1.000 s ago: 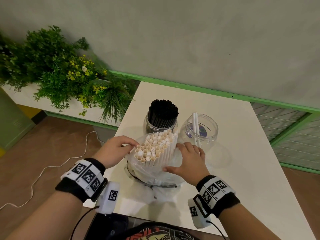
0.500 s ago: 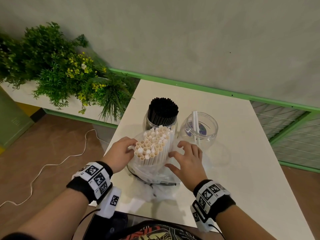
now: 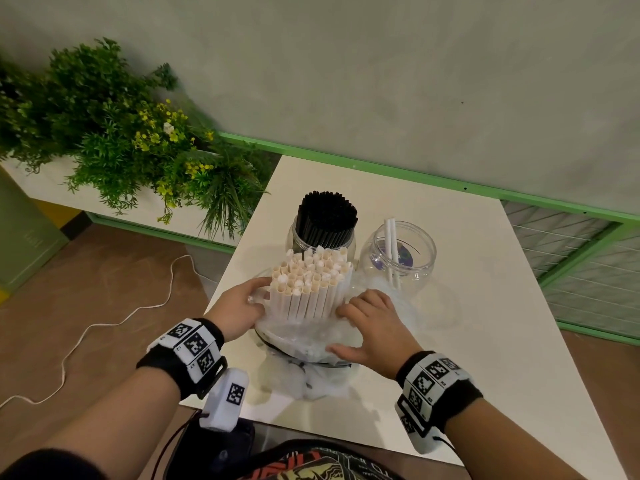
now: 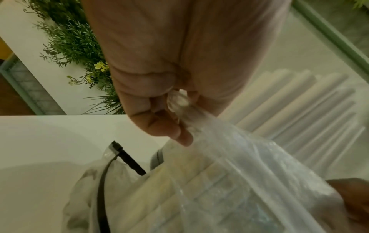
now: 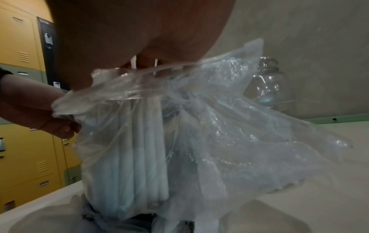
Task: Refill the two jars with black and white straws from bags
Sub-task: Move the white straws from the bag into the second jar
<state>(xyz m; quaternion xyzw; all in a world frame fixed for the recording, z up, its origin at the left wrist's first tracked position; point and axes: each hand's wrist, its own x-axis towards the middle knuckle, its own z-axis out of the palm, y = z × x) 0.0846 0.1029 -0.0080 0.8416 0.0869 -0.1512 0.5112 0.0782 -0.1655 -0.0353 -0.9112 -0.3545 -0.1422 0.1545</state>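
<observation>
A bundle of white straws [image 3: 310,282] stands upright near the table's front, its lower half inside a clear plastic bag [image 3: 304,337]. My left hand [image 3: 258,299] pinches the bag's left edge; the left wrist view shows the film [image 4: 179,102] caught between thumb and fingers. My right hand [image 3: 346,323] grips the bag's right side, fingers curled over its stretched rim [image 5: 139,71]. Behind stand a jar packed with black straws [image 3: 325,220] and a clear jar [image 3: 398,258] holding two white straws.
A crumpled bag with a black tie [image 3: 304,379] lies under the bundle by the table's front edge. A planter of greenery [image 3: 121,150] stands to the left, a cable [image 3: 104,323] runs over the floor, and a green rail [image 3: 415,174] borders the wall.
The bag's rim has slid lower down the white straws, baring more of their length. Both hands have stayed on the bag's sides and closed in on the bundle.
</observation>
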